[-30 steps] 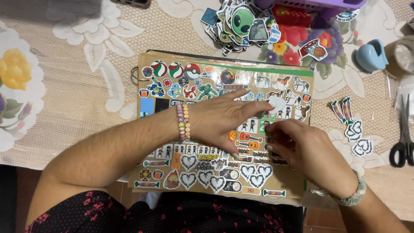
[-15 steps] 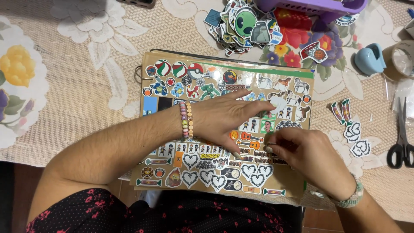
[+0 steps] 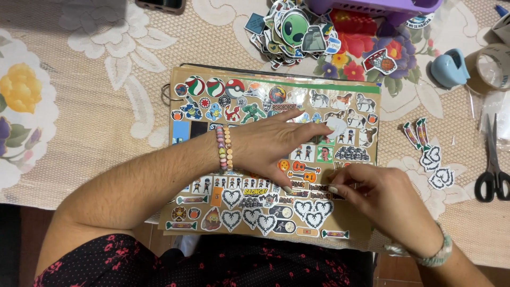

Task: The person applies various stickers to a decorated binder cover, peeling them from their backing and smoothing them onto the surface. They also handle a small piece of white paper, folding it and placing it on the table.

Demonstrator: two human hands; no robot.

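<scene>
Partly hidden under both hands, the sticker-covered board (image 3: pixel 273 106) lies on the tabletop (image 3: pixel 95 95). Left hand (image 3: pixel 273 146) presses flat, fingers spread; right hand (image 3: pixel 372 194) pinches a small sticker (image 3: pixel 340 183), hard to make out. Purple basket (image 3: pixel 382 5) is cut off.

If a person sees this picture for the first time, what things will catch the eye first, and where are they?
The eye lands first on the brown sticker board in the middle of the table, crowded with small stickers, with the left hand lying flat on it and the right hand pinching at its lower right part. Next comes the loose sticker pile with a green alien face at the top. Black scissors lie at the right edge.
</scene>
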